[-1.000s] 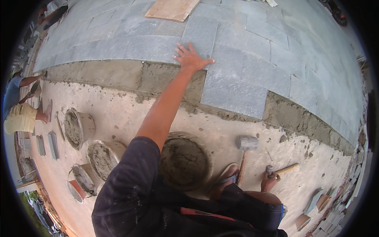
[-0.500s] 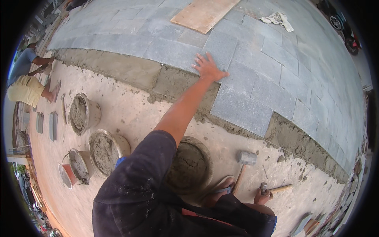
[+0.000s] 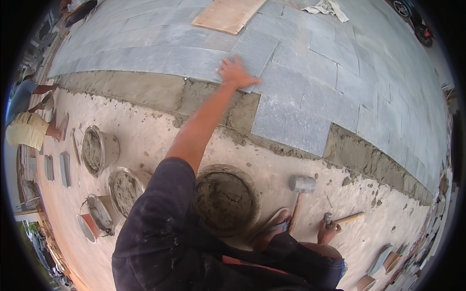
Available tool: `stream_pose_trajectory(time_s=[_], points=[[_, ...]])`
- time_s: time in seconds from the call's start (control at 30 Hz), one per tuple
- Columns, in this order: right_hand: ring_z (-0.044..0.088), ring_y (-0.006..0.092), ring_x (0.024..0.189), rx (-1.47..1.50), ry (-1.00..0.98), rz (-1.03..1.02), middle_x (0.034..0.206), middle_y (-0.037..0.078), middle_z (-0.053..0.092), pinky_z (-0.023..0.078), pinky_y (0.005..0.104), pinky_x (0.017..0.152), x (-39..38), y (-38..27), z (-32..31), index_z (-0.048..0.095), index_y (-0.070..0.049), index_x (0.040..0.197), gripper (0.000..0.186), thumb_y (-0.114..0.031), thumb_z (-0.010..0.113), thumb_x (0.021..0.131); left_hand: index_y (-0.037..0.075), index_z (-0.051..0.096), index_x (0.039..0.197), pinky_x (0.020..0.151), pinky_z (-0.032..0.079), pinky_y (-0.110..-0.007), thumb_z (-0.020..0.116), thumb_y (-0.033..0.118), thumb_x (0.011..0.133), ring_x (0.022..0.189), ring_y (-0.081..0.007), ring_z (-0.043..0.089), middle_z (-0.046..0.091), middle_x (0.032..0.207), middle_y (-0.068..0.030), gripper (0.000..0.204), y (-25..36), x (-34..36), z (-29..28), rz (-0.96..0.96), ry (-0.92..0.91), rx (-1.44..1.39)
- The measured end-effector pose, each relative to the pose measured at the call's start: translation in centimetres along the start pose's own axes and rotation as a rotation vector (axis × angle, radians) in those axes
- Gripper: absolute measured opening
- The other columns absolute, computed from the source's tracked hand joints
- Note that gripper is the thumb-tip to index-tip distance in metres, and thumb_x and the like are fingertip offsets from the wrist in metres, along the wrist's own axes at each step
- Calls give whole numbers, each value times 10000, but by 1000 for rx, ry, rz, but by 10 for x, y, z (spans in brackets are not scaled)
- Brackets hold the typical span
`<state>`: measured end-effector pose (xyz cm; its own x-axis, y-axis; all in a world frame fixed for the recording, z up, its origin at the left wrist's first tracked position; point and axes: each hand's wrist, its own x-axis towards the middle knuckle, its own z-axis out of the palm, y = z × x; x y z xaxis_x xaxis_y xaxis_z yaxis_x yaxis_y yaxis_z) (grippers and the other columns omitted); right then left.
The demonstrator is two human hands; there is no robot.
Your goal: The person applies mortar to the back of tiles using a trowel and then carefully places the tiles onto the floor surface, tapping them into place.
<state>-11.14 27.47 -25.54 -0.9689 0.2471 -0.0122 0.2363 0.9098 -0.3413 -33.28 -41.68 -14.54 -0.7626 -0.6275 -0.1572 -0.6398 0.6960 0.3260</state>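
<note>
My left hand (image 3: 235,73) lies with spread fingers on a grey stone paving slab (image 3: 257,48), beside its joint with the neighbouring slab. Just in front runs a strip of wet grey mortar (image 3: 201,94) along the slabs' near edge. Low on the right, my right hand (image 3: 328,234) is closed round a hammer (image 3: 348,218), close to its metal head; the pale wooden handle points right. A large mallet (image 3: 303,184) with a grey head lies on the ground near my sandalled foot. A round tub of mortar (image 3: 225,201) stands beneath my left arm, partly hidden by my sleeve.
More mortar tubs (image 3: 100,151) and a small bucket (image 3: 99,213) stand at left. A co-worker (image 3: 29,111) crouches beyond them; another person (image 3: 77,9) is at the far left. A board (image 3: 228,15) and a cloth (image 3: 327,8) lie on the paving. Another mortar strip (image 3: 369,157) runs right.
The whole view has shifted a little. My left hand has slid slightly left over the slab, fingers still spread. My right hand keeps the hammer in about the same place.
</note>
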Motion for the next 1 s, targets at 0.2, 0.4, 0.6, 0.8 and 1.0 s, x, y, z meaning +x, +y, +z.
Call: stream_pose_trajectory(time_s=[0.2,0.4,0.6,0.8,1.0], points=[[567,430,1092,-10,-6,2,1258,285,474,487,471,921,2,-2,0,619,13,1160,460,-195,808,796,19,138,1609,1154,211,-691,832,700,614,1491,-516,190,195,1586,-371,1391,-3,1,0,8,11,11],[577,426,1078,4,-38,63,1288,288,459,488,474,926,0,-9,-4,623,21,1174,468,-192,805,800,28,120,1615,1164,198,-687,806,737,626,1502,-512,166,177,1598,-370,1397,2,-2,12,-18,33,12],[518,435,1191,-42,-30,73,1279,285,489,462,493,951,3,-6,0,625,18,1128,435,-199,795,792,25,113,1616,1164,195,-686,782,755,640,1498,-519,173,169,1598,-376,1390,9,-12,20,-38,47,29],[525,440,1165,-53,-43,77,1275,294,485,466,493,936,5,-3,3,624,14,1121,431,-202,794,789,13,116,1612,1159,198,-690,778,757,648,1490,-538,176,162,1594,-386,1386,17,-18,23,-61,59,10],[574,445,1064,-40,-34,79,1309,293,449,480,502,901,3,-8,3,621,14,1112,431,-214,796,791,4,115,1609,1151,195,-701,776,748,665,1487,-547,163,150,1594,-388,1371,17,-19,26,-64,48,-10]])
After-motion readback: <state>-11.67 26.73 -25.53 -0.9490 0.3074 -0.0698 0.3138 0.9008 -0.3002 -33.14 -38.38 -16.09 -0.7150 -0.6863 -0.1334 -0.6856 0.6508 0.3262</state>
